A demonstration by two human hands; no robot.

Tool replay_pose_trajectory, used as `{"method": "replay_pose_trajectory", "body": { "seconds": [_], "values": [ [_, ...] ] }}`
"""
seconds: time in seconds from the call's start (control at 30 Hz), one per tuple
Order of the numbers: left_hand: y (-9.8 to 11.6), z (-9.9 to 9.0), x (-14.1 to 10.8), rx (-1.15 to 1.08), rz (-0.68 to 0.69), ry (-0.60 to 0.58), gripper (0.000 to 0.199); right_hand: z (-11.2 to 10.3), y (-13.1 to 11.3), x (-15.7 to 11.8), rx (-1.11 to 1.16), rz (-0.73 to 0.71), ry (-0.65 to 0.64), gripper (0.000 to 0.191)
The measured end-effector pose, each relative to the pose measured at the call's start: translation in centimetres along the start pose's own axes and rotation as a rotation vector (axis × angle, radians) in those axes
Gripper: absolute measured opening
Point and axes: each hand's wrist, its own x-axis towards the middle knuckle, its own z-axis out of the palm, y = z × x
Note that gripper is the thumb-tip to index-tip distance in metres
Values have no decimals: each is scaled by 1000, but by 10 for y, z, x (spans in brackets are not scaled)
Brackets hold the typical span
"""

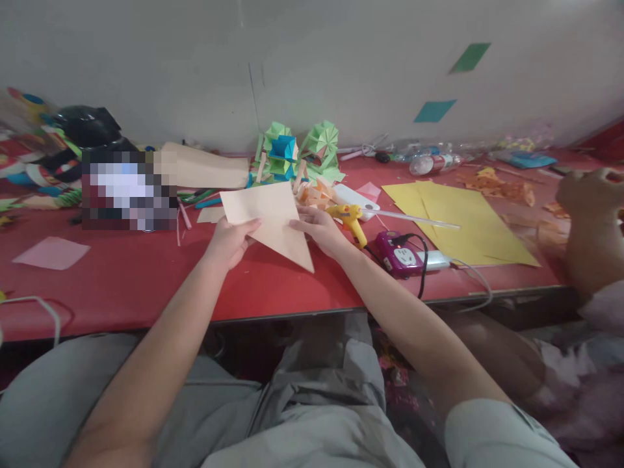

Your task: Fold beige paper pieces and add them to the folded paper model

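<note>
Between my two hands a cream sheet of paper (273,221) is held up over the red table, its lower corner pointing toward me. My left hand (233,242) pinches the sheet's left edge, thumb on top and fingers underneath. At the right edge, my right hand (319,229) grips it with the thumb on the front; its other fingers are partly behind the paper. Just right of that hand lies a yellow glue gun (351,221) with a clear glue stick (414,218) in its back. Folded peach paper pieces (316,193) sit behind the sheet.
The red table (273,292) holds green and blue folded paper shapes (322,143) against the wall. At right are a purple power adapter (402,255) with cables, yellow sheets (463,221) and a plastic bottle (433,162). Another person's arm (589,221) rests at far right.
</note>
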Motion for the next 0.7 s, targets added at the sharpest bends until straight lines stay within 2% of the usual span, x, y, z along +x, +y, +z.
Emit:
{"method": "replay_pose_trajectory", "body": {
  "seconds": [0.07, 0.17, 0.37, 0.53, 0.7],
  "values": [
    [-3, -2, 0, 9, -7, -12, 50, 0, -3, -2, 132, 74, -33, 49],
    [-6, -5, 2, 24, -11, -61, 44, 0, -6, -3, 185, 78, -79, 43],
    [-5, -17, 8, 137, 34, -76, 38, -5, -1, 1, 191, 87, -51, 37],
    [2, -29, 10, 201, 13, -146, 37, -11, -3, 1, 182, 63, -92, 32],
    [10, -37, 8, 173, -13, -222, 28, -12, -4, 0, 78, -7, -46, 32]
  ]
}}
